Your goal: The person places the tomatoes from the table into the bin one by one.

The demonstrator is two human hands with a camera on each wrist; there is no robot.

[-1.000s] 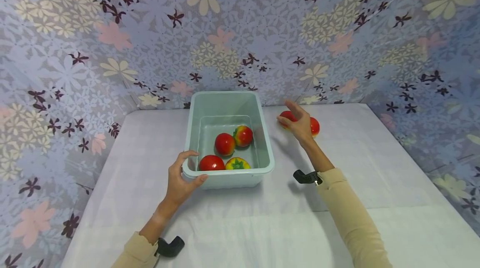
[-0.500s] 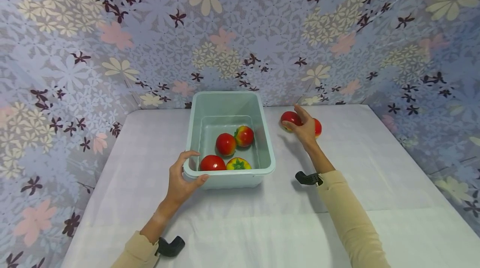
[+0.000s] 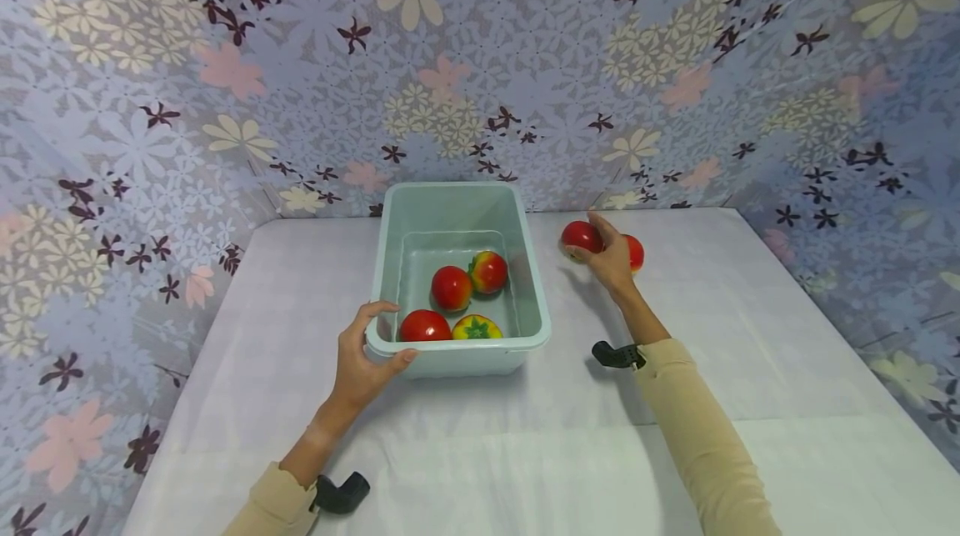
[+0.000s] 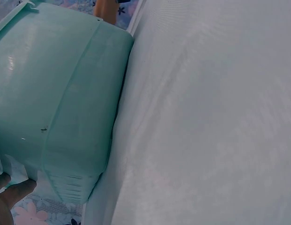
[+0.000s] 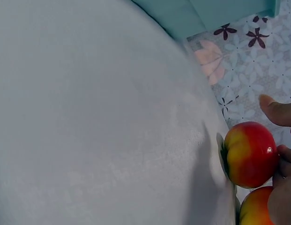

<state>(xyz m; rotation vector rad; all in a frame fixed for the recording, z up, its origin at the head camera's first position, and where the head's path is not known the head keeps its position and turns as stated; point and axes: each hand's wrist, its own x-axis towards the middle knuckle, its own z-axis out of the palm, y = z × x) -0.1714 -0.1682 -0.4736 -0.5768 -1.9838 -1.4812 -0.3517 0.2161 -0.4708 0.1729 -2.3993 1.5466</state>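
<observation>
At the near left corner of a pale green plastic bin (image 3: 458, 359), my left hand (image 3: 362, 359) grips the rim, fingers over the edge and thumb along the front. Inside lie several tomatoes, among them a red one (image 3: 452, 288) and a yellow one with a green leafy top (image 3: 477, 326). Right of the bin, my right hand (image 3: 613, 262) reaches to a red tomato (image 3: 581, 237), its thumb and fingers spread beside it. A second tomato (image 3: 635, 252) is partly hidden behind that hand. In the right wrist view, one digit stands apart from the nearer red-yellow tomato (image 5: 250, 154), while another touches its side.
A white cloth covers the table (image 3: 540, 453). Directly behind it rises a flowered cloth backdrop (image 3: 480, 69), which continues along both sides. The bin's far end stands close to the backdrop. Black wrist cameras (image 3: 341, 493) are strapped to both wrists.
From a second ago, my right hand has shifted slightly right and nearer, showing more of the left tomato. Over the last half second it has barely moved. My left hand and the bin stay put.
</observation>
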